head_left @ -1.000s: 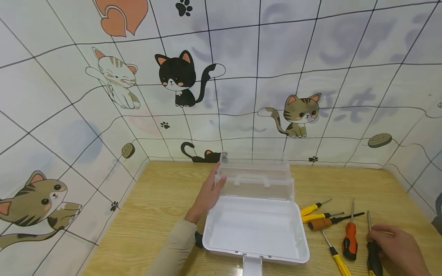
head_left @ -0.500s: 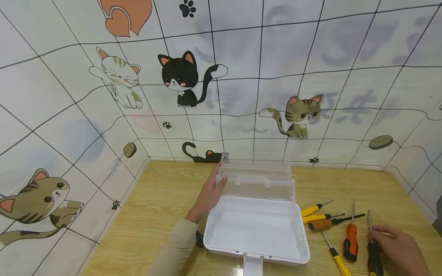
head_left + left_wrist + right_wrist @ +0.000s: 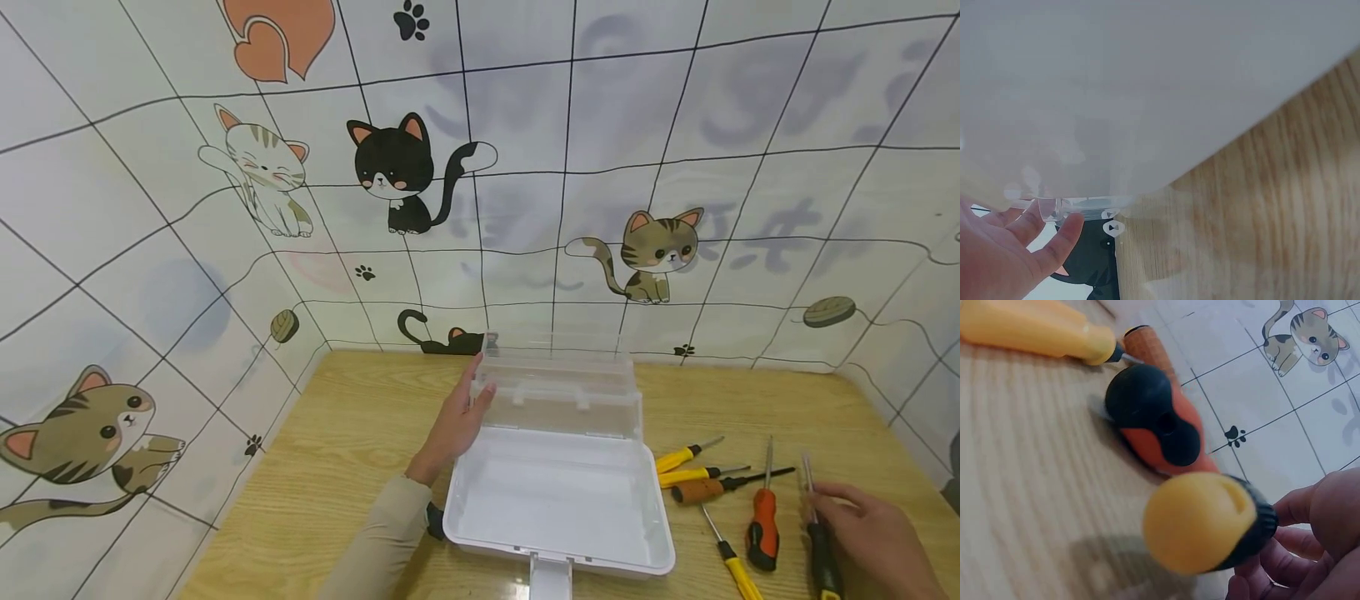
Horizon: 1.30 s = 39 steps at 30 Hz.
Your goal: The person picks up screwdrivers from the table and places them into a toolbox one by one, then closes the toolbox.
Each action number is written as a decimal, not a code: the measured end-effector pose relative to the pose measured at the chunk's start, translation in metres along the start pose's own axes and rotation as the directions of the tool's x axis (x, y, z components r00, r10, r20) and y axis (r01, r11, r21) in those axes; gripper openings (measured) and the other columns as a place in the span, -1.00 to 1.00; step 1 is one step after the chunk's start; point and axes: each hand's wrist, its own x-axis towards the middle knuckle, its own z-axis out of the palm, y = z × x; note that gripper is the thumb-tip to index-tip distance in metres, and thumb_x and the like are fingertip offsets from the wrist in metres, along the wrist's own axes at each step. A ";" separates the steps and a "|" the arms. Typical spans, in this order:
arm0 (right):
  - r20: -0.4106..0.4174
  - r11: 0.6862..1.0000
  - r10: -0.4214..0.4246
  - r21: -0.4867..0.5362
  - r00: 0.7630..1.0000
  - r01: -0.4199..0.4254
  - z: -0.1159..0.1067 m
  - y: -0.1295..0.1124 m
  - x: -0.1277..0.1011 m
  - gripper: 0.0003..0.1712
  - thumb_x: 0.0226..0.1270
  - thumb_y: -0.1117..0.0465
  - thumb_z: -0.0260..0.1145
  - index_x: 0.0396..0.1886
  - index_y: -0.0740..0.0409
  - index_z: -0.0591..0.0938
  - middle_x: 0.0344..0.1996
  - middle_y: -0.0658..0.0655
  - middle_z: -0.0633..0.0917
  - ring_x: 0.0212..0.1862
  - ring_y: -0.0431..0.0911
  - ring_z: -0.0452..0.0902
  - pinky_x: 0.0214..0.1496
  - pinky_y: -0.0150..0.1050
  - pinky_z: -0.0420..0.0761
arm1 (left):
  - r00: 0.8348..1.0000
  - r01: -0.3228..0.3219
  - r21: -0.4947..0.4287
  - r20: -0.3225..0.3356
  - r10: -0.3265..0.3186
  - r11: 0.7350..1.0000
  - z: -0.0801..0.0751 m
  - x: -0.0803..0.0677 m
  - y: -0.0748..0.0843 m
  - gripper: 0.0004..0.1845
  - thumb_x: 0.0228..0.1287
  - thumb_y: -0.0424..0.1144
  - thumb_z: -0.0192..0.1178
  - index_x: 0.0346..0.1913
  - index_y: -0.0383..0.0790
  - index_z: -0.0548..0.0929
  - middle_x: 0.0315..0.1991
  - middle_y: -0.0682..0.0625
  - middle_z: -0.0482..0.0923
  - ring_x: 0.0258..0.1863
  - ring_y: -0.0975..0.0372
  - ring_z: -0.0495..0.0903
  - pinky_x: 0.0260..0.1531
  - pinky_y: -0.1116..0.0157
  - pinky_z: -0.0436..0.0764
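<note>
The white box (image 3: pixel 558 504) stands with its clear lid (image 3: pixel 555 412) raised at the back, and nothing lies inside. My left hand (image 3: pixel 452 425) grips the lid's left edge, thumb in front and fingers behind, as the left wrist view also shows. At the far right, my right hand (image 3: pixel 866 521) pinches a black-handled screwdriver (image 3: pixel 823 554) near where handle meets shaft. Its rounded yellow handle end (image 3: pixel 1194 522) faces the right wrist camera, over a shadow on the wood. Just left of it lies a red and black screwdriver (image 3: pixel 762 529).
Between box and right hand lie two yellow screwdrivers (image 3: pixel 678 458), one with an orange-brown handle (image 3: pixel 697 490), and another yellow one (image 3: pixel 738 571) nearer the front. A white latch (image 3: pixel 551 579) hangs from the box front. Cat-printed walls (image 3: pixel 525 208) enclose the wooden table (image 3: pixel 360 433).
The black-handled screwdriver has shifted slightly right in my right hand, away from the red one. My left hand stays on the lid. The head view has drifted slightly.
</note>
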 end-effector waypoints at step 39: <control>0.108 0.923 -0.367 0.166 0.924 0.348 -0.019 -0.081 -0.035 -0.34 0.59 -0.10 0.00 0.30 0.39 0.46 -0.27 0.20 0.65 -0.43 -0.14 0.58 -0.44 -0.21 0.59 | 0.999 0.048 0.116 -0.022 -0.046 0.992 0.001 0.005 0.004 -0.31 0.50 0.31 -0.21 0.58 0.32 -0.07 0.56 0.01 0.09 0.43 -0.03 0.28 0.33 -0.17 0.28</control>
